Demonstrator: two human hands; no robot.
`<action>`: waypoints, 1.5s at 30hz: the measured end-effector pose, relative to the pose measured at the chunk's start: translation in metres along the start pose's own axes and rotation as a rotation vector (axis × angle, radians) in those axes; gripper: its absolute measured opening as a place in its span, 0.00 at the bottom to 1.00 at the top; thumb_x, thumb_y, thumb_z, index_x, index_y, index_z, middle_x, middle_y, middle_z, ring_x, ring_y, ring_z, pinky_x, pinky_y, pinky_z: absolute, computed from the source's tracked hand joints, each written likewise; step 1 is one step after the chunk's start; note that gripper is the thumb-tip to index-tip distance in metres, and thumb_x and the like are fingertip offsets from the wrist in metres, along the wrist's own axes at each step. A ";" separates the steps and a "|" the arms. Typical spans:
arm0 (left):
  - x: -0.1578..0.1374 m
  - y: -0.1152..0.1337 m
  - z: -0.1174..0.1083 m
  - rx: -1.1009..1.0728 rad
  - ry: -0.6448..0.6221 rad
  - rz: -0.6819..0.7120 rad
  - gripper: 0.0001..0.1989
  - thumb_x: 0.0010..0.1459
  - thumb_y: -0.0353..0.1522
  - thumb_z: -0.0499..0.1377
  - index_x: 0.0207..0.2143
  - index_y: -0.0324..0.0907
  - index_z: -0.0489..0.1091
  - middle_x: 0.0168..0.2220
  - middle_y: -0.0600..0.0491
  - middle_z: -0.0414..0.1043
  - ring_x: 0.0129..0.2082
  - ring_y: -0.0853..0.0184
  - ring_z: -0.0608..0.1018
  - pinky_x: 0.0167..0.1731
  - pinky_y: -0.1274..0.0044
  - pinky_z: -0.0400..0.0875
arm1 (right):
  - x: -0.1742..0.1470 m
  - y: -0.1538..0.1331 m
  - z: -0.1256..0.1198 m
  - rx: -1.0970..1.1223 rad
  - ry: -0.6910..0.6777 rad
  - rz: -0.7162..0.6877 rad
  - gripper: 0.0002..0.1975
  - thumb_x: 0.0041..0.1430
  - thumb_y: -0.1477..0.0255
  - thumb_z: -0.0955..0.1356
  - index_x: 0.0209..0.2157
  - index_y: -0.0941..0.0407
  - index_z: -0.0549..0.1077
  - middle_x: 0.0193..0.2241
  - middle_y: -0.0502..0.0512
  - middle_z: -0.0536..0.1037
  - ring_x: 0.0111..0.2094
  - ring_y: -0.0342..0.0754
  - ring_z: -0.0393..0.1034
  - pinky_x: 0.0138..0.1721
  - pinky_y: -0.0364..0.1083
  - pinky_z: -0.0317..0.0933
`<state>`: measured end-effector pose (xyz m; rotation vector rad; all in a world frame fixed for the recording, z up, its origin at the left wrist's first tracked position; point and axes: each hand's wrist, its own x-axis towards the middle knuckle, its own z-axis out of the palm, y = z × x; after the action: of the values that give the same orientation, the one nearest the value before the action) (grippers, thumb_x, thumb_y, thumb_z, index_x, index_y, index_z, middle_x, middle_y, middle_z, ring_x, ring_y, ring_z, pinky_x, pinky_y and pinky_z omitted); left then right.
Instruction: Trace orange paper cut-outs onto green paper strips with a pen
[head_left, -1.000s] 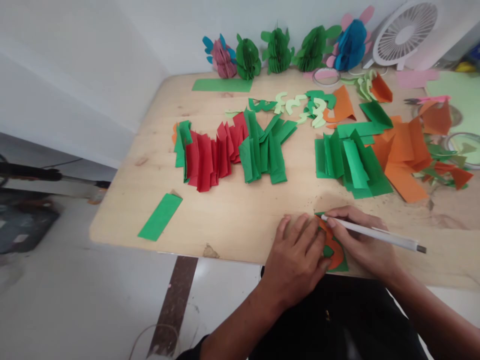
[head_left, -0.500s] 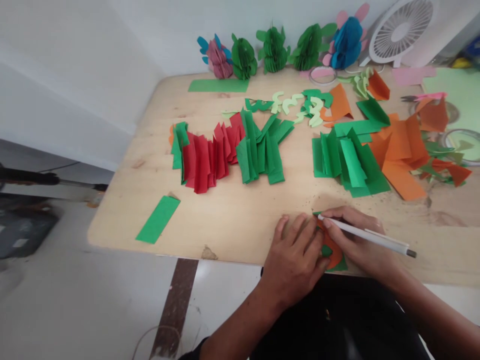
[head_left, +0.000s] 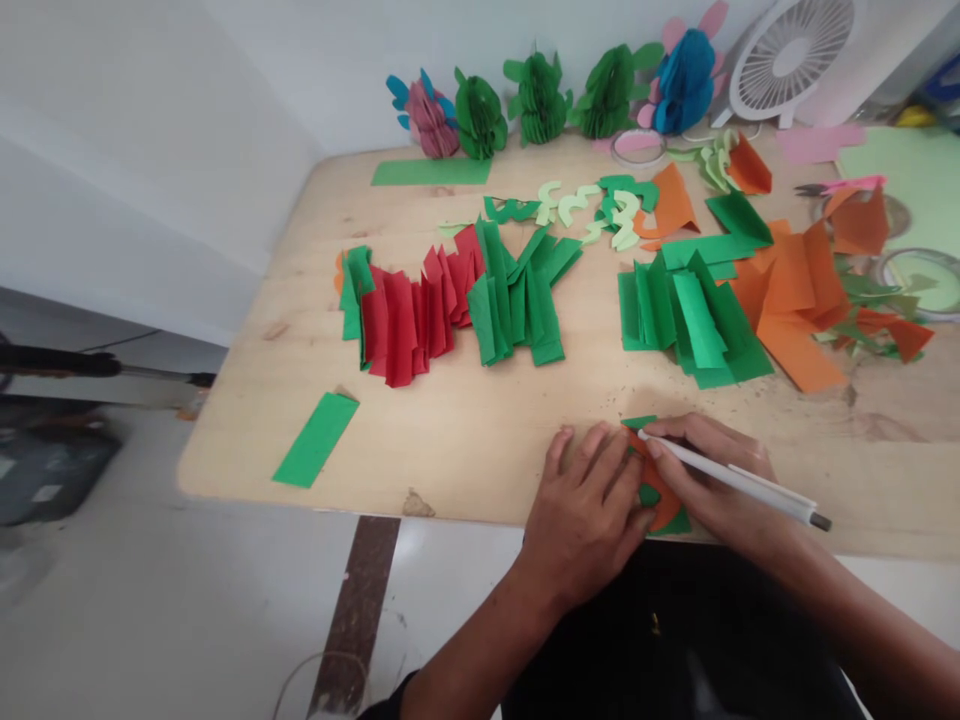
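My right hand (head_left: 709, 475) is closed around a white pen (head_left: 739, 480), its tip against the edge of an orange paper shape (head_left: 669, 508). That curved shape lies on a piece of green paper (head_left: 640, 422) near the table's front edge. My left hand (head_left: 589, 505) lies flat with fingers spread, pressing the orange shape and the paper down. Parts of both papers are hidden under my fingers. Beyond my hands stand folded green paper strips (head_left: 517, 300) and folded red strips (head_left: 401, 320).
A green strip (head_left: 316, 438) lies at the left on the wooden table (head_left: 442, 430). More folded green paper (head_left: 682, 315) and orange paper (head_left: 802, 280) sit at the right. Paper honeycomb figures (head_left: 540, 100) and a white fan (head_left: 791, 60) stand along the wall.
The pen tip has moved slightly along the orange shape's edge, and more green paper shows beside it. My left hand stays in place; the whole view has shifted a little.
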<state>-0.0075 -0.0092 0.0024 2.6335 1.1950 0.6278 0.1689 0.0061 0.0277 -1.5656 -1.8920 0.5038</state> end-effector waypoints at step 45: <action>0.001 0.000 -0.001 -0.037 -0.011 0.016 0.17 0.64 0.39 0.53 0.52 0.43 0.69 0.57 0.45 0.67 0.60 0.53 0.65 0.59 0.55 0.56 | -0.037 0.006 -0.009 -0.050 0.110 -0.080 0.02 0.60 0.75 0.67 0.35 0.54 0.71 0.29 0.50 0.79 0.30 0.43 0.74 0.34 0.42 0.67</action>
<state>-0.0070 -0.0086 0.0033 2.6153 1.1495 0.6314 0.1826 -0.0296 0.0222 -1.5110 -1.8870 0.3310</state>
